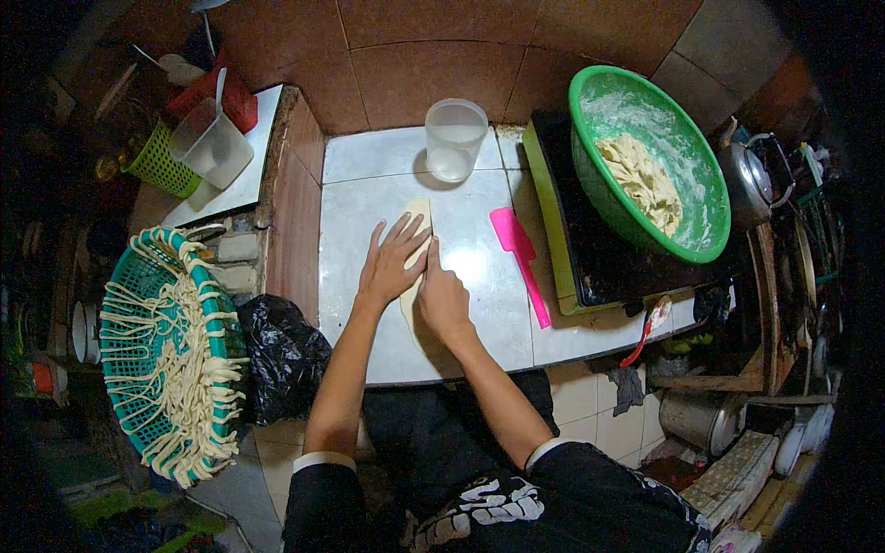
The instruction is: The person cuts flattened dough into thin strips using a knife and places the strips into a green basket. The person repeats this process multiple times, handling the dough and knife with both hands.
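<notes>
A long, flat piece of rolled dough (409, 319) lies lengthwise on the white tiled counter (352, 242). My left hand (393, 266) presses flat on its upper part with fingers spread. Close beside it, my right hand (444, 297) is closed around what appears to be a knife (431, 220), its index finger stretched forward along the top. Only a thin dark line of the blade shows at the dough's right edge; my hand hides the handle. Right of my hands lies a pink spatula (522, 259). Beyond the dough stands a clear plastic tub (456, 135).
A green basin (719, 235) holding a dough mass sits tilted on a black-topped stove (553, 207) at right. At left, dough strands (183, 359) hang over a teal basket (124, 387). A black plastic bag (283, 359) is beside it. A red-handled utensil (639, 345) overhangs the front edge.
</notes>
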### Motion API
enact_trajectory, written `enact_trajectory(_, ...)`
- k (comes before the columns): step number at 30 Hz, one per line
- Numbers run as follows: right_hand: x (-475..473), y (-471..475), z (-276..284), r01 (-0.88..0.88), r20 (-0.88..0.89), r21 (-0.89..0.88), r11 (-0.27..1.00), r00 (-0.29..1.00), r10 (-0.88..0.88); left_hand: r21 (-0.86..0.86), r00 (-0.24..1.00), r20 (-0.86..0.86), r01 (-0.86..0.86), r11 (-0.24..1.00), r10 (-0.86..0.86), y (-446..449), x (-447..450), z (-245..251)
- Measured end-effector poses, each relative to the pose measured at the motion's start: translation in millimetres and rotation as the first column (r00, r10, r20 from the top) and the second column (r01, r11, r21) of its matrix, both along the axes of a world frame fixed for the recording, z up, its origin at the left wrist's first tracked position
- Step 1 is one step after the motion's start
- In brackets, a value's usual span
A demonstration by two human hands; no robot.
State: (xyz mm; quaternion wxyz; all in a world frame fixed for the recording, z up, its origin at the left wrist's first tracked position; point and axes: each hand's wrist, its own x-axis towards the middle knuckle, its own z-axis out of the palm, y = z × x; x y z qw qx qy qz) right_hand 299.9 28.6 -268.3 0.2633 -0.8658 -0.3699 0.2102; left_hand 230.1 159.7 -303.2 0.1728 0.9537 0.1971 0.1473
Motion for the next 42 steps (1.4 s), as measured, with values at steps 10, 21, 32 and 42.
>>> enact_trajectory(10, -0.7, -5.0, 0.0, -0.006, -0.009, 0.079, 0.997, 1.000, 0.006, -0.016, 0.993, 0.105, 0.053, 0.998, -0.051, -2.5, -2.7, 5.0)
enact_trajectory(21, -12.2, -20.0, -4.1, -0.017, -0.018, 0.049, 0.999, 1.000, 0.018, -0.005, 0.984, 0.173, 0.044, 0.999, -0.043, -6.4, -2.5, 3.2)
enact_trajectory(32, -23.6, -43.0, 0.5, -0.038, -0.002, 0.037, 0.999, 0.999, 0.038, -0.022, 0.989, 0.141, 0.047, 0.999, -0.043, -22.3, -13.9, 6.1)
enact_trajectory(42, -27.8, -44.3, 2.8, -0.044, 0.011, 0.024, 0.999, 0.999, 0.044, -0.026, 0.992, 0.123, 0.036, 0.999, -0.032, -28.8, -16.7, 5.6)
